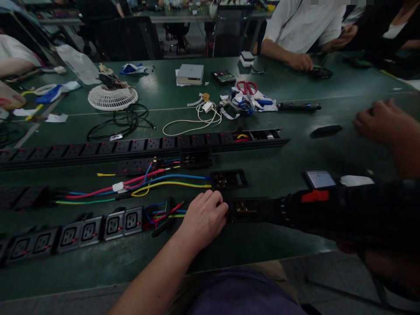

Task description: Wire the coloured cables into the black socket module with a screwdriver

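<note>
My left hand [203, 218] rests on the green table [282, 166], its fingers curled against the left end of a small black socket module [244, 209] with brass contacts. A bulky black power screwdriver [348, 212] with a red label comes in from the right, its tip at that module. My right hand [377, 262] grips the screwdriver from below, dim and mostly hidden. A second open module [229, 179] lies just beyond, with blue and yellow wires [177, 180] running into it.
A long black power strip [141, 146] crosses the table, with a row of grey sockets [88, 229] near the front edge. Another person's hand [382, 122] hovers at the right. Further back lie scissors [246, 87], a white cable [193, 120], a fan grille [112, 97] and a phone [320, 179].
</note>
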`<state>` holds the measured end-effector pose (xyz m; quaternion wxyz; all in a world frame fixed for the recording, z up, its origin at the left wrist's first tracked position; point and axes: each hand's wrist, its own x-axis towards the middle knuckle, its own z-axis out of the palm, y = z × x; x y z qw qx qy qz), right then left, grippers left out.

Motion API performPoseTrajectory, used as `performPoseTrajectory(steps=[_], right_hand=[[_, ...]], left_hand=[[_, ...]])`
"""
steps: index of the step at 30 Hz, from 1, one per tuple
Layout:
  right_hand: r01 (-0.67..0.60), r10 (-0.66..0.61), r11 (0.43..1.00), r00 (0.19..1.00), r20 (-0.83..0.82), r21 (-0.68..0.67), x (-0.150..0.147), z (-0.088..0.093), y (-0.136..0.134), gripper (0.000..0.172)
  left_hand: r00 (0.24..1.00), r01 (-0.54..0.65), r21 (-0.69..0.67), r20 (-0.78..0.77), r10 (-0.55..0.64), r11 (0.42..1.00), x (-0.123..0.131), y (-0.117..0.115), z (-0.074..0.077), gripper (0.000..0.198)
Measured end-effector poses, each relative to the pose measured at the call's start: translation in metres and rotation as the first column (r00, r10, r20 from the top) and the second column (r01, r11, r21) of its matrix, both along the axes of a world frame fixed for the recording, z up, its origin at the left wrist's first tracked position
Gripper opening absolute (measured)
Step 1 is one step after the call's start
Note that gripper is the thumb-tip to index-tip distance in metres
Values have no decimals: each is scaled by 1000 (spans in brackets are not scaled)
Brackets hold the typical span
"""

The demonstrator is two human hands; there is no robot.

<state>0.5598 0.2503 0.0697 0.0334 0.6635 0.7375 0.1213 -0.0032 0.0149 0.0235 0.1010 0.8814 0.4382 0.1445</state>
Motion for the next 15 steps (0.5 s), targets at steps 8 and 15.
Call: performPoseTrajectory(steps=[8,15], right_hand=[[-166,248,960,877,411,-226,-27,-35,-7,61],[-328,438,897,752,494,-297,-38,-37,-8,55]], left_hand=[[998,52,18,-40,-51,999,-1,1,-2,11],[998,53,41,-37,-51,998,0,2,-6,11]])
